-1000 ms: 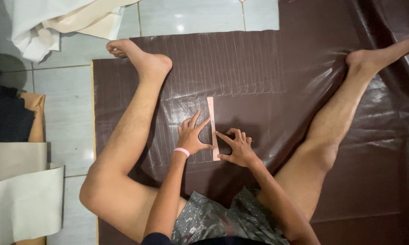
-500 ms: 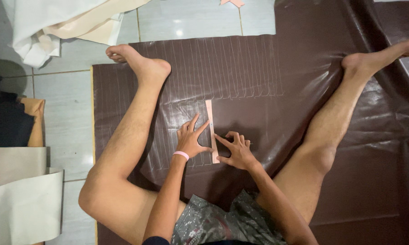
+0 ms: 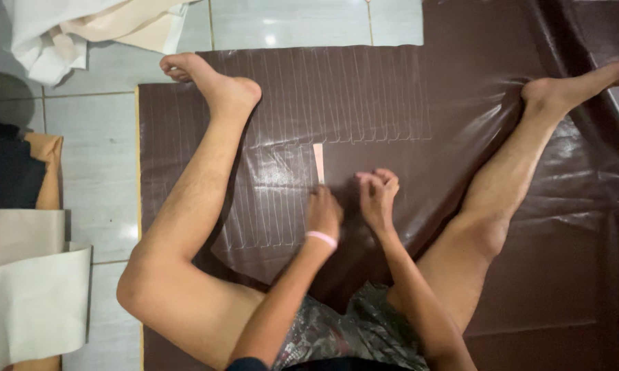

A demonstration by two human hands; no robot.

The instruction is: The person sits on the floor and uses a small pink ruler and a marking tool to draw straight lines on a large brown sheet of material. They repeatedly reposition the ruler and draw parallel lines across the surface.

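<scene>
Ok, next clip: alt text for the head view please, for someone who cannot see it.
A person sits on a tiled floor with bare legs spread, both hands on a dark brown glossy sheet ruled with pale lines. The left hand rests by a narrow pink strip; the right hand is curled beside it.

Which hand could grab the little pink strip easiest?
Probably the left hand. It rests right at the lower end of the pink strip on the brown sheet. The right hand is curled up a little off to the side, not touching the strip.
</scene>
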